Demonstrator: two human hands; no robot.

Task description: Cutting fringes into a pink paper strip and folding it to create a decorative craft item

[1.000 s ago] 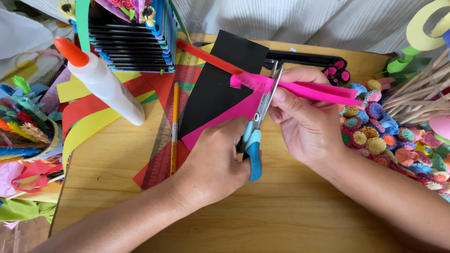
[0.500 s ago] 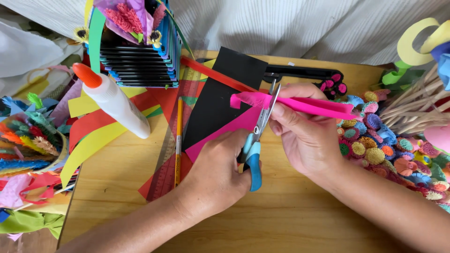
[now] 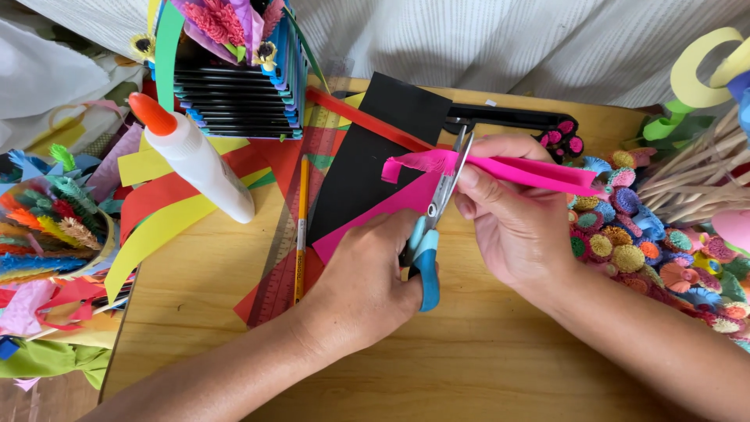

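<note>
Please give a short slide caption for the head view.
Left hand works blue-handled scissors on a pink paper strip held by the right hand.

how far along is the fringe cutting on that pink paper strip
Done: the left end of the pink strip already looks cut into a curling fringe. In hand: the left hand works the blue-handled scissors, blades at the strip just right of the fringe, while the right hand pinches the strip. Left: the long stretch running right from the grip shows no cuts.

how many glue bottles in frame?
1: a white glue bottle with an orange cap, lying tilted on coloured paper strips left of both hands. Clutter may hide others.
</note>
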